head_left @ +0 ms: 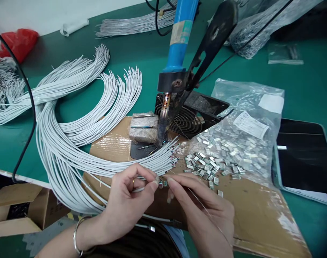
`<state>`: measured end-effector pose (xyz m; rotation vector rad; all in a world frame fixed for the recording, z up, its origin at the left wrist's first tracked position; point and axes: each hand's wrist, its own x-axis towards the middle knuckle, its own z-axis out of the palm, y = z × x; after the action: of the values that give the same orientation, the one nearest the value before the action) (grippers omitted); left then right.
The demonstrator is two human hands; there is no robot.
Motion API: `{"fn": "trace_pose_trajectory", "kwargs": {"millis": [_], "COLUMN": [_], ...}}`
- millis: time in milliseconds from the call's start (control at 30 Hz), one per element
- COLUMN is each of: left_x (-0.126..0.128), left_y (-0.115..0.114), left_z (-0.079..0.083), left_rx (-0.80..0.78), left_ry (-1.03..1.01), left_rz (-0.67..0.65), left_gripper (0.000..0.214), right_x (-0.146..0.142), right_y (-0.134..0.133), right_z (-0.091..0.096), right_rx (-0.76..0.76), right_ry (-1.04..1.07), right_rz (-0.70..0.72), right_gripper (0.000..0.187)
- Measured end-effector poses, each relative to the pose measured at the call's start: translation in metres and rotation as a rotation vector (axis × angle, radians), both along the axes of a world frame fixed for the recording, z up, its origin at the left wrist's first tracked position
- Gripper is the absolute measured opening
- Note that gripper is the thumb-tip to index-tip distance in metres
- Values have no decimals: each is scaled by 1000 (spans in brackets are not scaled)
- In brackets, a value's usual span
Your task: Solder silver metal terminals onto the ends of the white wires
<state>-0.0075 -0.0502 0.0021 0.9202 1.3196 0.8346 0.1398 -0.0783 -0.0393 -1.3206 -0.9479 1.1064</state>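
clip (pixel 162 184) between left hand (pixel 125 202), right hand (pixel 203 215)

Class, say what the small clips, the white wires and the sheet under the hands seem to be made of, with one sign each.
Small clips: probably metal; silvery, glinting. White wires: likely plastic-sheathed; smooth, bending in curves, darker tips. Sheet: cardboard; dull brown, with shiny tape strips.

Legible text: none; print on the paper labels (pixel 250 124) of the plastic bag (pixel 233 89), centre right, and the sticker (pixel 181 32) on the blue soldering iron (pixel 179 57), top centre, is unreadable.
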Motion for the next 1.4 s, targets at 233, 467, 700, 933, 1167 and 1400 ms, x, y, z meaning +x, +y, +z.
{"fn": "trace_pose_trajectory", "kwargs": {"millis": [233,467,700,933,1167,1400], "left_x": [1,-4,-6,-5,-5,-6], "left_y": [3,-3,-3,-1,-3,-4], "left_z": [2,-11,-11,-11,-10,-11], "left_rx": [-2,20,-30,-43,-64,-61], "left_ry": [62,24,22,4,-20,-31], "left_rz": [-20,10,5,-7,-14,-5], "left_gripper": [15,14,18,18,18,18], "right_x": [4,3,5,5,8,11], "right_y": [1,0,-4,-7,-8,-13], "right_z": [-1,1,0,-4,-9,-8], "right_rx": [35,18,16,45,542,411], "right_ry": [-68,-51,-55,-46,-640,-671], "right_rz": [58,43,80,109,-2,-119], "right_gripper": [15,10,15,19,26,26]}}
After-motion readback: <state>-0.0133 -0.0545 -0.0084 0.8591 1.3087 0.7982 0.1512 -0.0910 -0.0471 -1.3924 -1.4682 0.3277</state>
